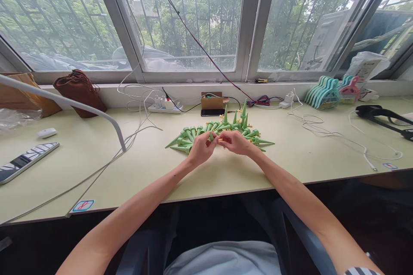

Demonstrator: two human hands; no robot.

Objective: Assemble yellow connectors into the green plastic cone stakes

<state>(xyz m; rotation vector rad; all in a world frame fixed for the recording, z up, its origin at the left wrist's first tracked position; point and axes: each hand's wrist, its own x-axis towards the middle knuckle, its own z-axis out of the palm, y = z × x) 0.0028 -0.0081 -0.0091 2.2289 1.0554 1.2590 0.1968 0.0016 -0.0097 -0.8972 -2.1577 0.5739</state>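
My left hand (pixel 202 147) is closed around a green plastic watering spike (pixel 211 136), most of it hidden by the fingers. Against it, my right hand (pixel 237 142) pinches a small yellow part (pixel 220 139), perhaps a valve; its shape is mostly covered. Both hands meet fingertip to fingertip over the desk. Behind them spreads a group of several green spikes (pixel 182 141), many lying with cone points outward. A few stand upright, such as one green spike (pixel 225 115) with yellow bits around it.
A phone (pixel 212 112) and an open cardboard box (pixel 211 99) are behind the spikes. To the left lie cables, another phone (pixel 27 163) and a brown pouch (pixel 80 93). Teal hangers (pixel 321 93), a white cable and black goggles (pixel 383 118) occupy the right. The desk (pixel 219 178) ends before my lap.
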